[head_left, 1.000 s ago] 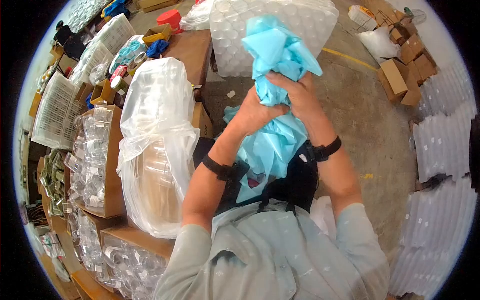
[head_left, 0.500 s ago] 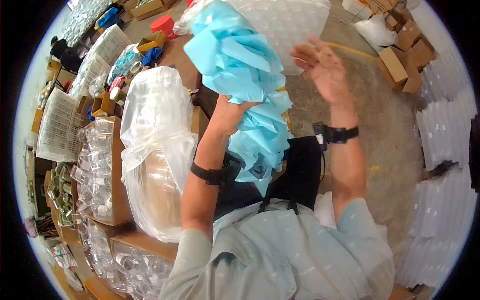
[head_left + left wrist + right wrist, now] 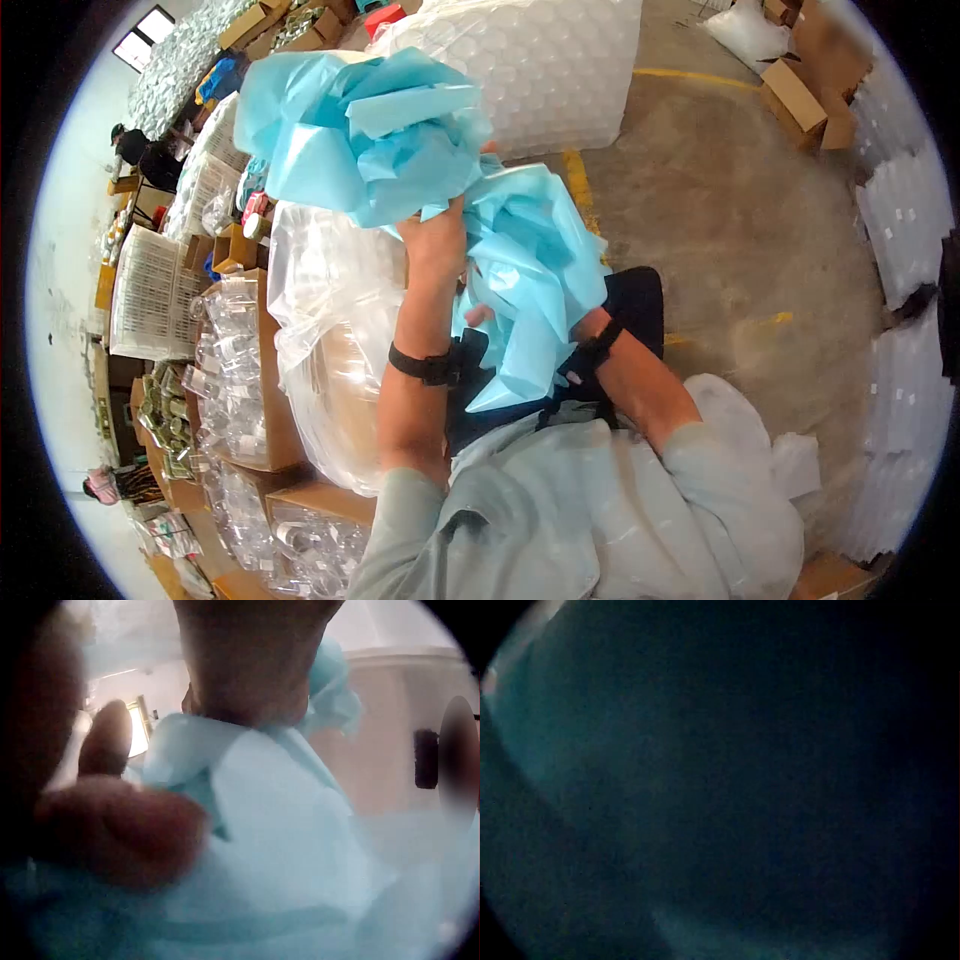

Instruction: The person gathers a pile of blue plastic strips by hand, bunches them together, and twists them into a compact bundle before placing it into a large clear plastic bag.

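Observation:
A crumpled light-blue plastic sheet (image 3: 380, 130) is bunched up in front of the torso, with a fuller upper bundle and a lower part hanging down. My left hand (image 3: 437, 240) grips it at the narrower middle, fingers curled into the folds. The lower part covers most of my right hand (image 3: 590, 324); only its heel and some fingertips (image 3: 478, 315) emerge on either side. Close up in the left wrist view, blurred fingers lie over the plastic sheet (image 3: 277, 802). Dark blue-green fills nearly all of the right wrist view.
A tall bundle wrapped in clear plastic (image 3: 335, 300) stands at the left, beside boxes of clear bottles (image 3: 235, 370) and white crates (image 3: 150, 300). Ahead is a big pack of clear containers (image 3: 540, 75). Cardboard boxes (image 3: 800, 105) and stacked wrapped packs (image 3: 890, 400) line the right.
Both hands gripped the sheet first; then the right hand came off to the right and has since moved down under the lower part. The left hand and upper bundle have shifted left.

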`<state>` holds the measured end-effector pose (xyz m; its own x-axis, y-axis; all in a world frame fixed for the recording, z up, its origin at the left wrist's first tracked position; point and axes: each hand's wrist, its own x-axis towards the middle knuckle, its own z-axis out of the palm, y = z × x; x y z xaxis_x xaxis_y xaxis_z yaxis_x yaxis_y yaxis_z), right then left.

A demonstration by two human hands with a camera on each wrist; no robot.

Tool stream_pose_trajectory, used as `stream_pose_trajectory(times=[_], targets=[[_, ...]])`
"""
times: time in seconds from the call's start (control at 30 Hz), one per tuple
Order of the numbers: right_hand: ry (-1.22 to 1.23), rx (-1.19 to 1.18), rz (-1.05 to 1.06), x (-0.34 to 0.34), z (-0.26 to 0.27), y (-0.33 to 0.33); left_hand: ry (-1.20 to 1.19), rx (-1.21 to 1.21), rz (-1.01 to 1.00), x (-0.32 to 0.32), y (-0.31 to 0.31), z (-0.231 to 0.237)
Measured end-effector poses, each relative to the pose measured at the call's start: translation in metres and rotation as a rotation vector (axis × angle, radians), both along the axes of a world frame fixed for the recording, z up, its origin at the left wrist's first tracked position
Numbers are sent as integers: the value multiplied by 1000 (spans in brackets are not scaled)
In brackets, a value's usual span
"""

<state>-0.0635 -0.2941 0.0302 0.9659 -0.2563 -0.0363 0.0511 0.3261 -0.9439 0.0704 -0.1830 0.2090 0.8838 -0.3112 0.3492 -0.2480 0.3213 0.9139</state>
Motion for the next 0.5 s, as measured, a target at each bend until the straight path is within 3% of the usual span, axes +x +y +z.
stream_pose_trajectory(times=[0.03,0.07,0.2,0.27,0.33,0.37,0.43,0.5], targets=[[5,57,10,-5,-1,5,-163,79,157,6,3,-3],[15,116,24,-10,-2,10,-301,97,149,15,7,-5],[115,330,111,-36,-6,17,-334,210,263,33,21,-5],[148,368,138,-46,-5,21,-584,187,449,50,20,-21],[-136,628,427,-50,6,30,-684,130,413,47,20,-16],[-139,630,424,-52,13,29,-784,67,378,46,20,-13],[43,161,371,-53,38,24,-773,74,352,51,20,-8],[56,129,416,-46,16,22,-761,82,329,55,22,-5]])
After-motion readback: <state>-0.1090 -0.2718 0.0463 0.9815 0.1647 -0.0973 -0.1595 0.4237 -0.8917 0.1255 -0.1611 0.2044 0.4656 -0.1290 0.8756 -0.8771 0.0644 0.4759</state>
